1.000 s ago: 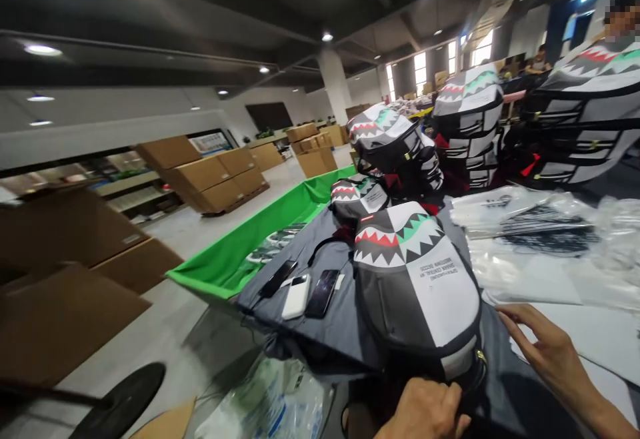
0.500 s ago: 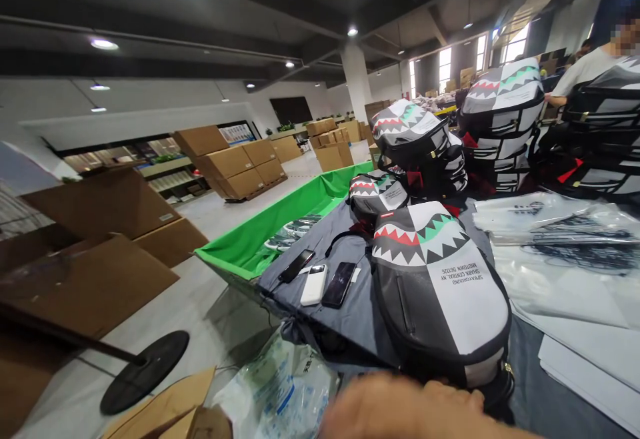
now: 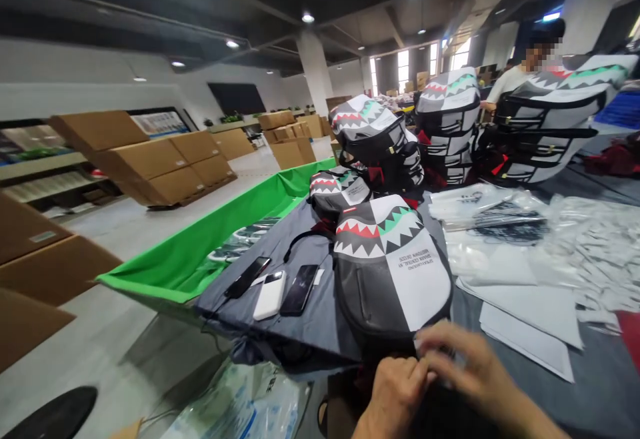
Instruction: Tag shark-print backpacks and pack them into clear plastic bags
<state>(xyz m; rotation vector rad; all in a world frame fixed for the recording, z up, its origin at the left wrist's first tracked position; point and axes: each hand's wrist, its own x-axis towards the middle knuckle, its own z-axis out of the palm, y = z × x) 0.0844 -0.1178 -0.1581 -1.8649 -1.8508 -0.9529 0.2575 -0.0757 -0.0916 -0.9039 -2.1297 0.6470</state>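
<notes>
A black, grey and white backpack [image 3: 393, 269] with a shark-teeth print lies on the grey-covered table, its bottom end toward me. At that end my left hand [image 3: 393, 389] is closed, its fingers pinched together beside the bag's lower edge. My right hand [image 3: 467, 362] is against it, slightly blurred, with bent fingers and the fingertips drawn in at the same edge. Whatever the two hands pinch is hidden by the fingers. A smaller backpack [image 3: 337, 189] with the same print lies just behind the large one.
Left of the bag lie a black phone [image 3: 249, 277], a white power bank [image 3: 270, 295] and a dark phone [image 3: 300, 290]. Clear plastic bags [image 3: 480, 252] and white sheets [image 3: 525, 342] lie right. Stacked backpacks [image 3: 447, 125], a green-lined bin [image 3: 165, 272] and a co-worker [image 3: 515, 82] are beyond.
My view has swung right, so the table sits further left. My left hand now shows at the bag's lower edge, and both hands are together there, less blurred than before.
</notes>
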